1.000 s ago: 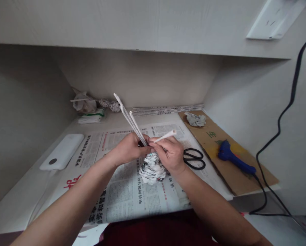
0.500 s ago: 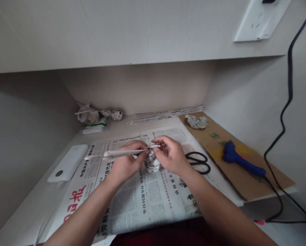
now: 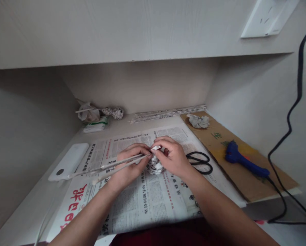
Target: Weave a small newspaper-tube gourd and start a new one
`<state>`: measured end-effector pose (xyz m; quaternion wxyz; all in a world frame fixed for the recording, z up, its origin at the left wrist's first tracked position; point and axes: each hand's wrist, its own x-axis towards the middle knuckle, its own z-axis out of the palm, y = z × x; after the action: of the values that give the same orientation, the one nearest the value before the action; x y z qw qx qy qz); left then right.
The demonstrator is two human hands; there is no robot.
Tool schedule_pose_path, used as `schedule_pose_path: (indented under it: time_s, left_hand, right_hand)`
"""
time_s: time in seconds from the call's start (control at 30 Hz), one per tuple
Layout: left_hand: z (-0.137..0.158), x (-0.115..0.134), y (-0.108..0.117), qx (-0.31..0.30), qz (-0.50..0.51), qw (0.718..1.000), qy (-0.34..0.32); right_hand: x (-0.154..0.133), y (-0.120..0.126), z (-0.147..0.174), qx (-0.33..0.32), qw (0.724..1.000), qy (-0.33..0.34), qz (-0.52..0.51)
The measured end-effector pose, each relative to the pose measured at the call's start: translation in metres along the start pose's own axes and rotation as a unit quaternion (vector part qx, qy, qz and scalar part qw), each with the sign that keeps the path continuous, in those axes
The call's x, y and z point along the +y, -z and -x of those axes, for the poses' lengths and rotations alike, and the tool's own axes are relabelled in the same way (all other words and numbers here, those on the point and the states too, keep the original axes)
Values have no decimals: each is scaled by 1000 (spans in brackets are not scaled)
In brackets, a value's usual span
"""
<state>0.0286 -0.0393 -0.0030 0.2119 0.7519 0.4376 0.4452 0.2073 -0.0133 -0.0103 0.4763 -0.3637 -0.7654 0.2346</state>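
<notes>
Two thin rolled paper sticks [image 3: 117, 165] run leftward from my left hand [image 3: 129, 160], whose thumb and fingers pinch their right ends. A small woven paper piece [image 3: 155, 166], white with dark print, sits beneath my fingertips between both hands. My right hand [image 3: 172, 155] is closed around the upper right of that piece, its thumb and fingertips pinching a short white paper end [image 3: 156, 147]. The fingertips of both hands nearly meet, and they hide part of the weave. Just right of my right hand lie black-handled scissors [image 3: 200, 162].
Newspaper sheets [image 3: 132, 205] cover the desk. A white power bank [image 3: 69, 162] lies at left. Behind are several paper sticks [image 3: 165, 114] and a woven paper piece [image 3: 117, 113]. On cardboard [image 3: 257, 191] at right rest a blue glue gun [image 3: 245, 162] and a crumpled wad [image 3: 199, 121].
The paper sticks have spread apart and tilted, their left ends swinging lower. Both hands stay close together over the woven piece. The whole view has shifted slightly.
</notes>
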Motion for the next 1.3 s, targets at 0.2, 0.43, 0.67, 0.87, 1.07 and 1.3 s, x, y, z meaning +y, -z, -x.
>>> schedule_pose_path:
  time_s: [0.2, 0.43, 0.67, 0.87, 1.07, 1.3]
  left_hand:
    - [1, 0, -6, 14, 9, 1000, -6]
    - [3, 0, -8, 29, 26, 997, 63]
    - [-2, 0, -9, 13, 61, 993, 97]
    - [-2, 2, -11, 18, 68, 991, 115]
    - [8, 0, -14, 83, 47, 995, 43]
    - [17, -5, -9, 70, -97, 971, -209]
  right_hand:
    - [-5, -3, 3, 46, 999, -17, 17]
    - [-5, -4, 4, 35, 998, -43, -2]
    - [-8, 1, 2, 15, 1000, -4, 17]
    - [-9, 5, 1, -22, 1000, -1, 11]
    - [-12, 21, 2, -98, 994, -40, 4]
    - [-12, 24, 7, -79, 997, -21, 11]
